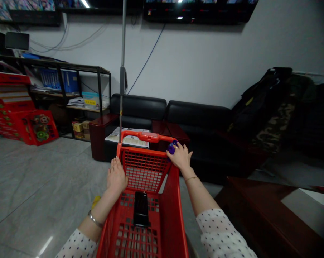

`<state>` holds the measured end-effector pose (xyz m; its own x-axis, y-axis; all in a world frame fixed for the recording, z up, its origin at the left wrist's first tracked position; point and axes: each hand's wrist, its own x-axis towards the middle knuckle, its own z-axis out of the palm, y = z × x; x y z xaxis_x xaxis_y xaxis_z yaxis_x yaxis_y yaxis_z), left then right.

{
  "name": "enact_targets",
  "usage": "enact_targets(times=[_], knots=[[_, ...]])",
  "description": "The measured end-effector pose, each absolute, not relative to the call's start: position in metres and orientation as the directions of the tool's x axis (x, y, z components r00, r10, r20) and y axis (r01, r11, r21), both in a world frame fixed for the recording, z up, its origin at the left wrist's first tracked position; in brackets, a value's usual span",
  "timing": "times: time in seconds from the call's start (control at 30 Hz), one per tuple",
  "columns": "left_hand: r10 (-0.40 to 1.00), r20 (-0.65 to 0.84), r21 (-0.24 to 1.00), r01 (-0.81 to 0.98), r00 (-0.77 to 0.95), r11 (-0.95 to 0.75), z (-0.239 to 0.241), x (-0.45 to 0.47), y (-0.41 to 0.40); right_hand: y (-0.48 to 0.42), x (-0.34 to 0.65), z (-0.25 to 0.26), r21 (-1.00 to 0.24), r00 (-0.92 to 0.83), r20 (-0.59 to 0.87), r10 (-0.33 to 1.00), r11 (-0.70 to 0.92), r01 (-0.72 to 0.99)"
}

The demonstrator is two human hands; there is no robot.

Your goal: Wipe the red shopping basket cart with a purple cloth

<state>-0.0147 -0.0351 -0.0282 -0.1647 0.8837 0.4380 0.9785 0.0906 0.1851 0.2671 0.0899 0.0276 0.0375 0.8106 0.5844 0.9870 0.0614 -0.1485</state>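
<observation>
A red plastic shopping cart stands right in front of me on the grey floor, its handle at the far end. My left hand rests on the cart's left rim, fingers laid over the edge. My right hand lies on the right rim near the handle, fingers curled round a small purple object. A black rectangular object lies inside the cart on the mesh bottom.
A black sofa lines the white wall ahead, with newspapers on a low seat. A metal pole rises behind the cart. Red cartons and a shelf rack stand left; a dark wooden table sits right.
</observation>
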Motion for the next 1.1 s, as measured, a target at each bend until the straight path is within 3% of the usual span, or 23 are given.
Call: enact_targets(times=[0.27, 0.43, 0.5, 0.63, 0.9, 1.1], knots=[[0.906, 0.391, 0.207, 0.975, -0.162, 0.085, -0.020, -0.011, -0.048, 0.022, 0.276, 0.014, -0.073, -0.062, 0.595, 0.802, 0.131, 0.989], [0.899, 0.409, 0.201, 0.976, -0.159, 0.081, -0.023, -0.008, -0.065, 0.021, 0.241, 0.028, -0.274, 0.081, 0.721, 0.688, 0.176, 0.945], [0.893, 0.423, 0.210, 0.975, -0.157, 0.072, -0.025, -0.007, -0.071, 0.030, 0.222, 0.028, -0.297, 0.114, 0.715, 0.690, 0.153, 0.942], [0.891, 0.432, 0.231, 0.972, -0.142, 0.043, -0.027, -0.006, -0.073, 0.038, 0.178, 0.017, -0.151, 0.026, 0.716, 0.698, 0.119, 0.981], [0.897, 0.410, 0.126, 0.984, -0.167, 0.125, -0.020, -0.002, -0.074, 0.050, 0.110, 0.020, 0.120, -0.420, 0.585, 0.693, 0.439, 0.891], [0.892, 0.413, 0.063, 0.983, -0.182, 0.172, -0.017, 0.001, -0.076, 0.055, 0.205, 0.016, 0.080, -0.275, 0.586, 0.763, 0.283, 0.956]])
